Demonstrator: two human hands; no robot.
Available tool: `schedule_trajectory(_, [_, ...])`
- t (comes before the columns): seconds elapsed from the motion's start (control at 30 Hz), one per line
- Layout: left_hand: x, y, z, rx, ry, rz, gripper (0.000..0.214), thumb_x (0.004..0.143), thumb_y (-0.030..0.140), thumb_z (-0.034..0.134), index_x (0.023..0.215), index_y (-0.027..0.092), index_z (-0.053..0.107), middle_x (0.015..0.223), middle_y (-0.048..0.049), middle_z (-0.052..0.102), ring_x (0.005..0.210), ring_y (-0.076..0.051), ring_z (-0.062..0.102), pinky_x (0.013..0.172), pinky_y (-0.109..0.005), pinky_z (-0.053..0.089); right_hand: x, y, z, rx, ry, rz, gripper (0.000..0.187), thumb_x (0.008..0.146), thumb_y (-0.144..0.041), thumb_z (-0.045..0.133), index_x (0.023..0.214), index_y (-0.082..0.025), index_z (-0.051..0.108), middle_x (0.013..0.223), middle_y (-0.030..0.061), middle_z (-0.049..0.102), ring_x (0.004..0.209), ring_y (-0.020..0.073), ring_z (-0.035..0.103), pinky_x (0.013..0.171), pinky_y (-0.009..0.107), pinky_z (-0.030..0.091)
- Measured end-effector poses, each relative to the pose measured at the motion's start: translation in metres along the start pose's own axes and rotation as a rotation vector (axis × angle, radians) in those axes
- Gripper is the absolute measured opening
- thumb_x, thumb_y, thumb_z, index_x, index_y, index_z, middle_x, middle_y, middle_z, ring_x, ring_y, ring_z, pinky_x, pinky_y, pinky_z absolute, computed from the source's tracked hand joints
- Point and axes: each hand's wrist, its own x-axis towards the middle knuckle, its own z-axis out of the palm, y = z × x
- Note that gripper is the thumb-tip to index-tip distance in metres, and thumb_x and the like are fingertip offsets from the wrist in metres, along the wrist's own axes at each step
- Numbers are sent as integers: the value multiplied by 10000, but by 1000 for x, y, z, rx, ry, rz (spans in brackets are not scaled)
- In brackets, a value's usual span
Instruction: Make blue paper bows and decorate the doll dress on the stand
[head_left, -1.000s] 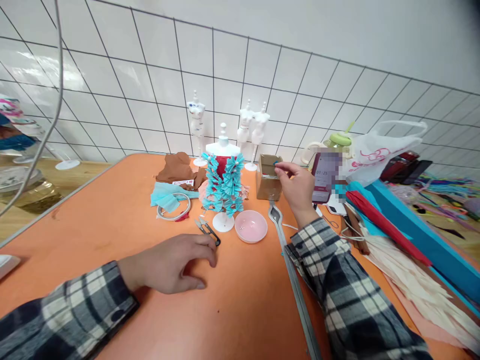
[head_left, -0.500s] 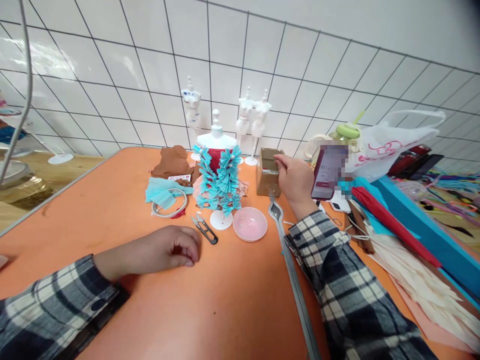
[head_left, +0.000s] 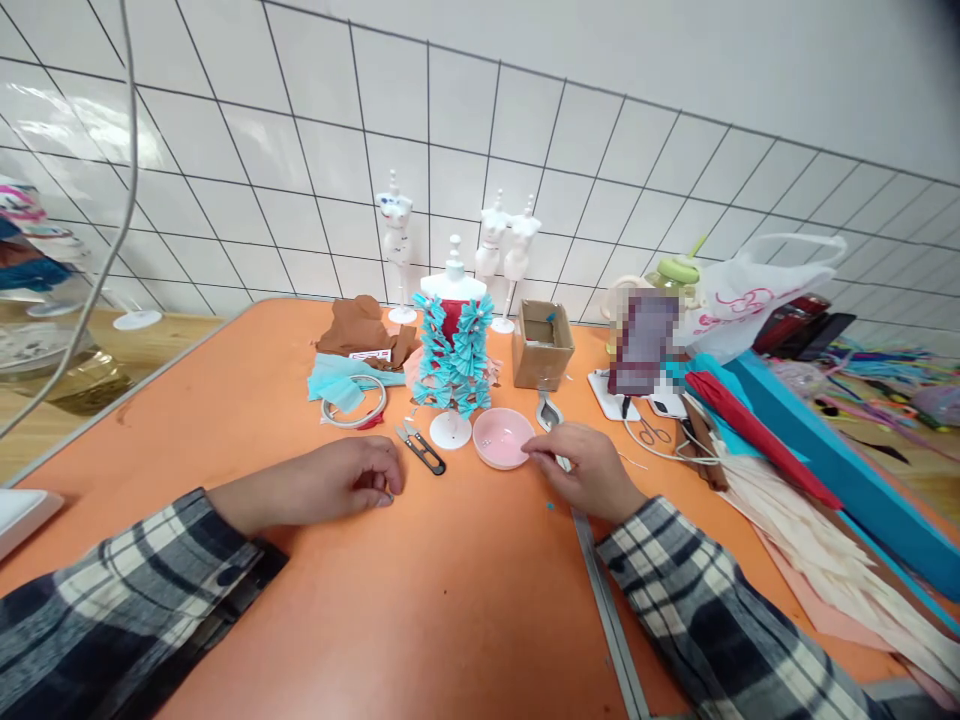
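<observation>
My left hand [head_left: 352,480] rests on the orange table [head_left: 450,600] with its fingers curled under, near the small black thread snips [head_left: 421,448]. My right hand [head_left: 589,470] lies lower right of the pink bowl [head_left: 501,438], its fingertips pinched together at the bowl's rim; what they hold is too small to see. Behind the bowl stands a small white mannequin [head_left: 454,345] dressed in turquoise paper bows over red. An open cardboard box [head_left: 541,345] stands to the mannequin's right.
Three bare white mannequins [head_left: 495,250] stand by the tiled wall. Brown and turquoise cloth and a hoop [head_left: 352,400] lie left of the dressed one. A metal ruler [head_left: 600,590], phone on a stand [head_left: 641,345], small scissors [head_left: 652,432], coloured paper sheets [head_left: 810,490] and a plastic bag [head_left: 750,295] fill the right.
My right hand has come back from the cardboard box down to the pink bowl's rim. My left hand curled its fingers and stayed in place.
</observation>
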Motion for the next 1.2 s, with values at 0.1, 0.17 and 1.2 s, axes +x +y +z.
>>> schedule_trajectory(0.1, [2,2,0,95,2,-3,138,835,189,528,762,178,645,846,-35,636,767,-140,580,709,-209,443,-14,5,-9,89,-255,123,162,864,-224,580,919,-223,733,796,28,710,749,163,627,695,284,467])
schedule_trajectory(0.17, [2,6,0,133,10,-29,166,841,176,501,775,186,653,841,-25,658,753,-134,592,699,-206,438,-19,7,-13,130,-371,203,145,839,-231,616,917,-222,738,834,28,715,777,164,636,719,283,475])
schedule_trajectory(1.2, [43,69,88,-1420,392,-207,332,740,261,770,817,198,452,775,29,657,795,-118,659,754,-250,520,-14,-70,32,278,141,169,131,893,-257,597,871,-250,726,801,16,735,747,167,666,695,287,519])
